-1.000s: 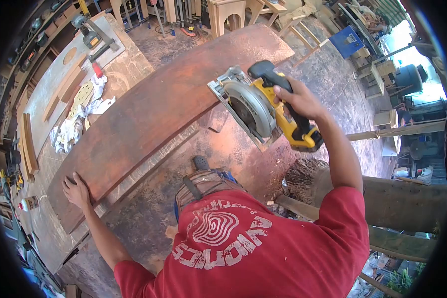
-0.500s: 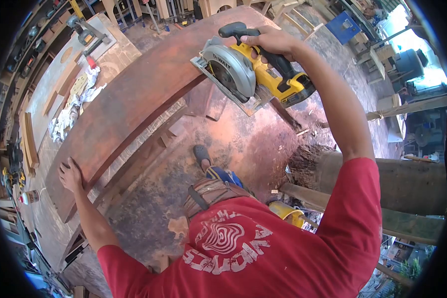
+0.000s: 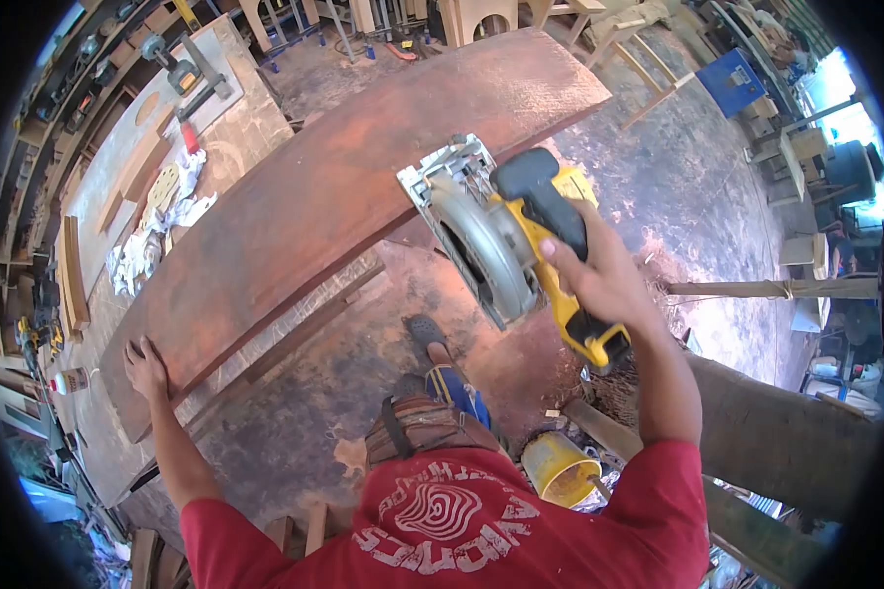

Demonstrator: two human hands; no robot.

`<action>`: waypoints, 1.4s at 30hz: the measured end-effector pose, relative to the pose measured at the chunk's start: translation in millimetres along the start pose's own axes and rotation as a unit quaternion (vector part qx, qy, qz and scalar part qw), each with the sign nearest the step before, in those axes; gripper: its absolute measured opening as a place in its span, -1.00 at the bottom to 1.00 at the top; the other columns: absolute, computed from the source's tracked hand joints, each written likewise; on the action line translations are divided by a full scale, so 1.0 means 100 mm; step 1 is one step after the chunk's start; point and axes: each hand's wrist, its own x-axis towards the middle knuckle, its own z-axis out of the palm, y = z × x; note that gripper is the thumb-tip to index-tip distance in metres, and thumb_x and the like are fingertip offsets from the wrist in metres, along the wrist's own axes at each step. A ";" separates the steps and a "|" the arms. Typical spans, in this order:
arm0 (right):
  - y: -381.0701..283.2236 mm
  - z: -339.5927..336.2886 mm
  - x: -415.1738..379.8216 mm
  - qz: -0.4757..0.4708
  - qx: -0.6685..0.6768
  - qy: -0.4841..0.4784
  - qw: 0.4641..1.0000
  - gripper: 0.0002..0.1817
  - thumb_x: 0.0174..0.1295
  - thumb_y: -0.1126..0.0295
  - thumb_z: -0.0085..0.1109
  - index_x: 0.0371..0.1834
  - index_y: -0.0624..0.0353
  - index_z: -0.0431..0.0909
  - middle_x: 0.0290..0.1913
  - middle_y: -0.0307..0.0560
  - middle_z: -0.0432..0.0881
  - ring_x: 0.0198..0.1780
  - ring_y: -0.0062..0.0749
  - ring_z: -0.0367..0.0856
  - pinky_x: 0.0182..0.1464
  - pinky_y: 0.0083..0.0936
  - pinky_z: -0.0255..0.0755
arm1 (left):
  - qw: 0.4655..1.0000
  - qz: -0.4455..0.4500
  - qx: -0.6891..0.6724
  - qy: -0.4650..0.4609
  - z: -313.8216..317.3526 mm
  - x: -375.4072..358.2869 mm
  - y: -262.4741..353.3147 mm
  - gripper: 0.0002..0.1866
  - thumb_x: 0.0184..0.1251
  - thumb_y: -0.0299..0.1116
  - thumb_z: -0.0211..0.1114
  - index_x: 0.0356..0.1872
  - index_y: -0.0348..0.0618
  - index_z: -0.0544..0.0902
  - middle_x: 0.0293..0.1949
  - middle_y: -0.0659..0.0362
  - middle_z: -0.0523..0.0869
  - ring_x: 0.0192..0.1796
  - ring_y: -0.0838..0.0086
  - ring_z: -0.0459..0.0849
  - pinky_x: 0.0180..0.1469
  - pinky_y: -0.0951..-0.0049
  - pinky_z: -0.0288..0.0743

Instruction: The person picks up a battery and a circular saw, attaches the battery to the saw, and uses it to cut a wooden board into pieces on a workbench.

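A yellow and black cordless circular saw [image 3: 501, 236] is in my right hand [image 3: 599, 270], whose fingers wrap its rear handle. The saw is tilted, its silver guard and base plate facing left, and its front end overlaps the near edge of a long reddish-brown wooden slab [image 3: 314, 187]. My left hand [image 3: 145, 368] lies flat on the slab's lower left end, fingers spread. The slab rests across a workbench and reaches out beyond it toward the upper right, where its end face looks pale and rough.
On the workbench [image 3: 231, 133] lie crumpled white cloths [image 3: 152, 236], wood strips and a clamped tool [image 3: 182, 74]. A small bottle [image 3: 69, 381] stands at far left. A yellow bucket [image 3: 560, 469] is near my right side, with a thick log [image 3: 776, 412] beyond. A blue box [image 3: 732, 83] sits upper right.
My right hand has drawn the saw down toward me and turned it, away from the slab's near edge. My left hand stays on the slab; the view has shifted slightly.
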 end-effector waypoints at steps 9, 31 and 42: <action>-0.08 -0.11 0.09 0.005 -0.036 -0.022 0.999 -0.38 0.41 0.13 0.25 0.37 0.29 0.31 -0.06 0.42 0.68 0.04 0.26 0.71 0.06 -0.06 0.51 | 0.998 0.061 0.032 -0.009 0.06 0.15 -0.12 -0.29 0.60 0.14 -0.08 0.50 -0.22 0.37 0.51 -0.16 0.36 0.55 -0.04 0.29 0.55 0.05 0.15; -0.40 -0.17 0.25 0.055 -0.022 -0.047 0.997 -0.52 0.44 0.17 0.24 0.24 0.30 0.45 -0.32 -0.10 0.65 -0.53 -0.54 0.58 -0.43 -0.49 0.51 | 0.988 0.146 -0.044 -0.030 -0.15 -0.21 2.18 -0.27 0.52 0.32 -0.08 0.54 0.14 0.38 0.58 0.13 0.31 0.65 0.14 0.10 0.61 -0.16 -0.09; -0.37 -0.08 0.20 0.041 -0.013 -0.014 0.999 -0.61 0.47 0.22 0.25 0.15 0.27 0.44 -0.36 -0.15 0.63 -0.60 -0.60 0.53 -0.56 -0.56 0.43 | 0.988 0.148 -0.045 -0.028 -0.18 -0.22 2.17 -0.27 0.52 0.33 -0.07 0.54 0.14 0.39 0.57 0.14 0.31 0.65 0.15 0.10 0.61 -0.15 -0.08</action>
